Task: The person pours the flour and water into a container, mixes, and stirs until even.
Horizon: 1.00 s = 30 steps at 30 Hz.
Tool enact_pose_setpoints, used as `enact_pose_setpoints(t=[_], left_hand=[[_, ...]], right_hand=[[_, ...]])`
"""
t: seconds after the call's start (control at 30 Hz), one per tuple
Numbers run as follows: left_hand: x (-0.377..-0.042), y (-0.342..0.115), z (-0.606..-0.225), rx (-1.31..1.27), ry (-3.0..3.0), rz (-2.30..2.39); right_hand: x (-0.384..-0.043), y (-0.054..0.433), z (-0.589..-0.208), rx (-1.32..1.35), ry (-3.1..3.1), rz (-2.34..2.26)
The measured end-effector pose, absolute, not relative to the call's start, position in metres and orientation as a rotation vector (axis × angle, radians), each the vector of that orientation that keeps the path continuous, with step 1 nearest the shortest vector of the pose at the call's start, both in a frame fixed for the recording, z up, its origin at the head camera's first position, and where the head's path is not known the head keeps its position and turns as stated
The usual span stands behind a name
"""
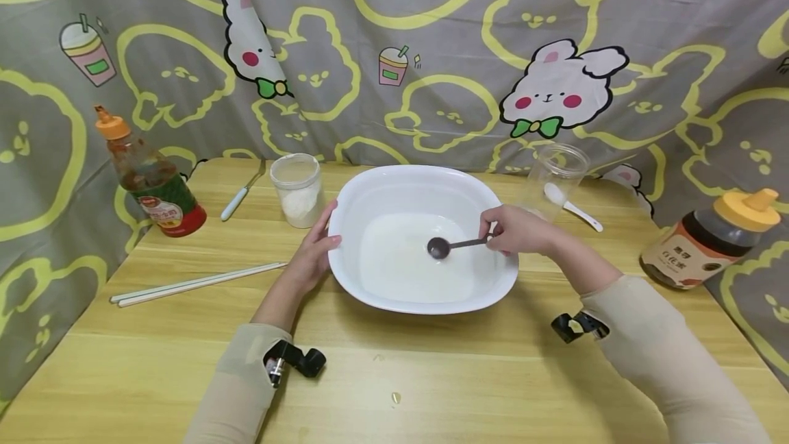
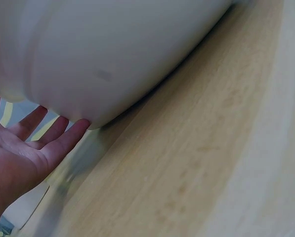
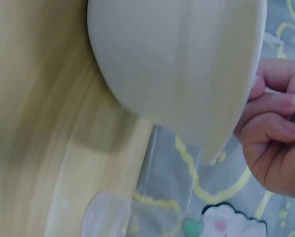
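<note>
Pinching dk scoop [image 1: 439, 248] by handle w/ R hand [image 1: 516, 228], inside wht basin [image 1: 419, 190] of milky liq [image 1: 401, 262]; gripping basin's L rim w/ L hand [image 1: 313, 253], above tabletop [image 1: 444, 375].

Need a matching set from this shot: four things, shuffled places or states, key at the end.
Things
1. dark spoon
2. chopsticks
3. white basin
4. white spoon

Places or states
A. touched by the left hand
B. near the clear jar on the right
C. pinched by the right hand
D. lying to the left of item 3

Pairs: 1-C, 2-D, 3-A, 4-B
</note>
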<state>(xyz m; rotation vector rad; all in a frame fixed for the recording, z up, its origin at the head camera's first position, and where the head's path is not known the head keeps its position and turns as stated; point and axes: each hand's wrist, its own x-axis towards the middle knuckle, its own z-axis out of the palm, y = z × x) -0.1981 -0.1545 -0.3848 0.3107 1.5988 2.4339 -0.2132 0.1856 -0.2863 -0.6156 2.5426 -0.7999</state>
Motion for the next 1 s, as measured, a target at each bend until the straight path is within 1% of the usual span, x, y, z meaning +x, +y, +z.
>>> enact_pose_setpoints(t=[0.17,0.33,0.47,0.6,0.83,1.0], left_hand=[[-0.198,-0.155,-0.384,0.308,1.600,2.429],[-0.198,-0.155,-0.385,0.304,1.595,2.438],[-0.198,-0.154,-0.385,0.319,1.604,2.437],[-0.198,-0.154,-0.385,0.333,1.602,2.433],[-0.199,-0.154,-0.386,0.315,1.596,2.441],[-0.200,-0.155,-0.387,0.327,1.593,2.442]], right_hand=[[-0.229,0.182,-0.292,-0.491,2.630,-0.801],[-0.239,0.161,-0.302,-0.498,2.601,-0.934],[-0.238,0.144,-0.312,-0.540,2.482,-1.050],[-0.230,0.139,-0.316,-0.578,2.375,-1.069],[-0.210,0.154,-0.304,-0.742,2.268,-0.968],[-0.208,0.178,-0.294,-0.734,2.332,-0.904]])
